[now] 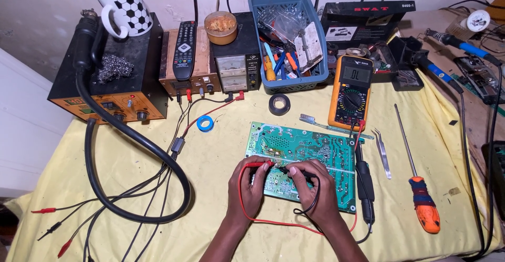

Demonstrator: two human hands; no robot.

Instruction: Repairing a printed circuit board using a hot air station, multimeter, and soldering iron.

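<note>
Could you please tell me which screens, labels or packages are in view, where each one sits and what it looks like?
Multimeter: right of centre above the green board, orange case, grey rectangular screen, round dial.
Black box: rear right, flat carton with a red label strip.
Power supply: rear centre, black, two pale meter windows.
Orange station: left, small display beside knobs.

my hands sit on the green board (310, 151). there is open yellow cloth (221, 162) on my left. on my right, tweezers (383, 154) and a screwdriver (418, 183) block the way.
</note>
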